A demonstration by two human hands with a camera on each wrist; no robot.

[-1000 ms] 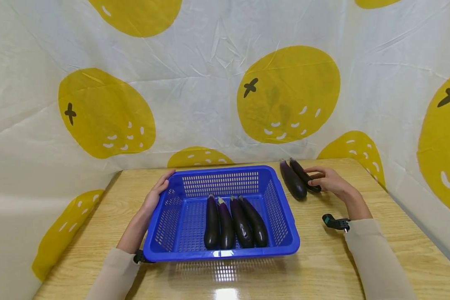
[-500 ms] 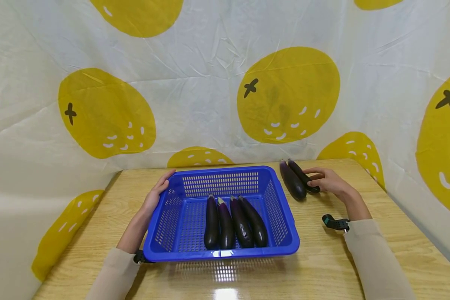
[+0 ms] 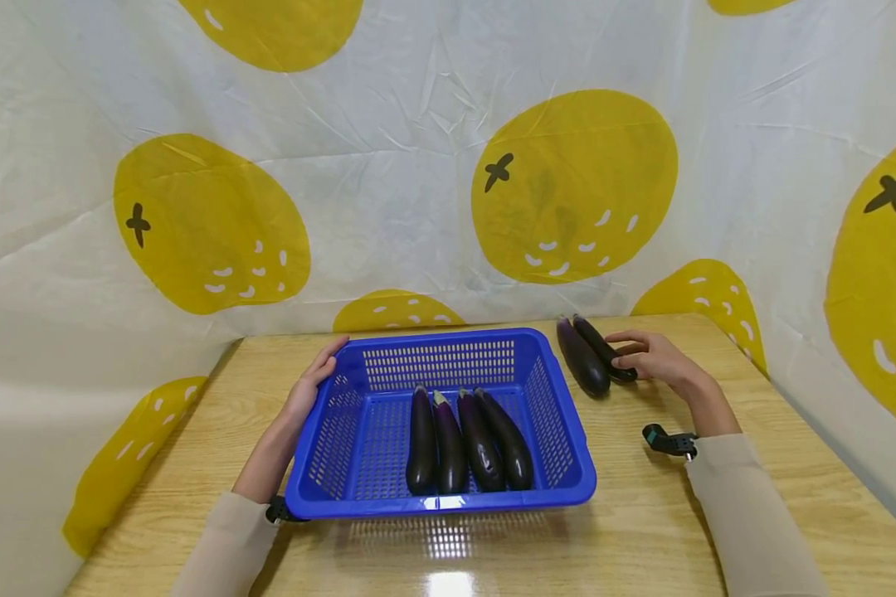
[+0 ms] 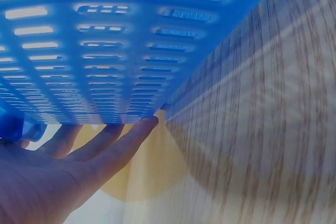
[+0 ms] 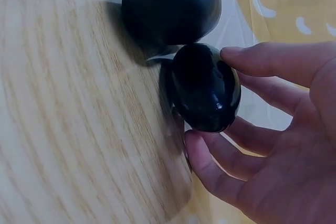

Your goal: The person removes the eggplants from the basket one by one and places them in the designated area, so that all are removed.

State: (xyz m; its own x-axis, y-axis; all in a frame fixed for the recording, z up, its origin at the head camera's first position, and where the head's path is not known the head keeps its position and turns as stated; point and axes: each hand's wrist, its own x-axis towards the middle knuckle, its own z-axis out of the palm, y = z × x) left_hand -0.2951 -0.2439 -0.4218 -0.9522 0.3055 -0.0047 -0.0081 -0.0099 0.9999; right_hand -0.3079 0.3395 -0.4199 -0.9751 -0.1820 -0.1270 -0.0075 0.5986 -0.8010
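My right hand (image 3: 660, 362) holds the lower end of a slim dark eggplant (image 3: 594, 338) lying on the table. In the right wrist view the thumb touches one side of that eggplant (image 5: 206, 90), and the fingers bend around the other. Beside it lies a thicker eggplant (image 3: 584, 361). A blue slotted plastic basket (image 3: 448, 503) stands in the middle, with several eggplants (image 3: 452, 448) side by side inside. Against the basket's left side rests my left hand (image 3: 306, 390); its fingers (image 4: 123, 148) lie fairly straight along the outer wall, the thumb by the rim.
The light wood table (image 3: 642, 506) meets a white cloth (image 3: 388, 224) printed with big yellow fruit at the back and sides. Both loose eggplants lie right of the basket, close to the table's back edge.
The slim eggplant has shifted very slightly left with my right hand on it. My left hand and the basket stay in place.
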